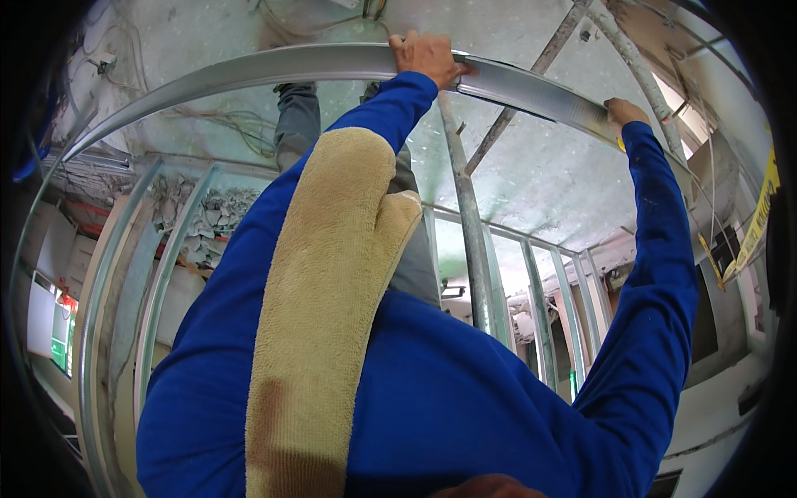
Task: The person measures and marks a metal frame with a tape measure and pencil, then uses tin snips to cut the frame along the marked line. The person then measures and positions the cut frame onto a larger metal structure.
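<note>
A long, shiny metal stud stretches across the upper view, its left part curving away down the left side in the fisheye picture. My left hand is wrapped over it near the middle, with its thumb side at a seam where a second metal profile meets or overlaps the first. At the right end of that profile, my right hand is closed around the edge, its fingers partly hidden. Something small and yellow shows just below the right hand, too little to name. A tan terry cloth hangs over my left upper arm and chest.
Bare metal wall studs stand at the left and the right. A scaffold pole rises at centre, with a slanted pole behind. Rubble, loose cables and yellow barrier tape are around the edges.
</note>
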Demonstrator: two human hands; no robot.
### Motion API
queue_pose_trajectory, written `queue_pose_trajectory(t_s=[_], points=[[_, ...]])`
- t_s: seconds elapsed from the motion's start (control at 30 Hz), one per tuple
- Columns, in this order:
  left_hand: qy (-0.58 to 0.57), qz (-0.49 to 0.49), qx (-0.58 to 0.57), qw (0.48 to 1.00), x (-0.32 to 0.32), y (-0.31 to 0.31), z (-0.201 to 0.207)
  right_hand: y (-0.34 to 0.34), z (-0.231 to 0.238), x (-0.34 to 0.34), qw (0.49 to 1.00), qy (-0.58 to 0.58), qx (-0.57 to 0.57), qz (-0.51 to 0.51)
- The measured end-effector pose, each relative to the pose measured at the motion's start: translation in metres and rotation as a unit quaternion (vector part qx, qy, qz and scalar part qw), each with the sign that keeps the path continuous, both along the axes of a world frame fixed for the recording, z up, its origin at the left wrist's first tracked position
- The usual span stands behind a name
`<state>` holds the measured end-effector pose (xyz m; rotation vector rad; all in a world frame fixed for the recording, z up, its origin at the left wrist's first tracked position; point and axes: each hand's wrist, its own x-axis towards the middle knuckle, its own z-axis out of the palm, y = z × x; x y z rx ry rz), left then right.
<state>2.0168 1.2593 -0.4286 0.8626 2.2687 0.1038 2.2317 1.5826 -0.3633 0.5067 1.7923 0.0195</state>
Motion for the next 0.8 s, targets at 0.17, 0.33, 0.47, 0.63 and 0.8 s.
queue_pose_trajectory(t_s=[0.17,0.33,0.47,0.63,0.8], points=[[0.011,-0.013,-0.016,1.000,0.000,0.002,0.002,0.001,-0.001,0.007,0.999,0.029,0.028,-0.015],[0.014,-0.008,-0.014,1.000,-0.001,0.003,0.001,-0.002,-0.001,0.005,0.999,0.025,0.042,-0.019],[0.007,-0.011,-0.020,1.000,0.000,0.004,-0.001,-0.003,-0.001,0.003,0.999,0.005,0.044,-0.019],[0.033,-0.009,-0.020,0.999,0.000,0.004,0.001,-0.001,-0.004,0.006,0.997,0.043,0.046,-0.035],[0.000,-0.007,-0.038,0.999,0.000,0.006,0.003,0.003,-0.010,0.012,0.998,-0.004,0.054,-0.036]])
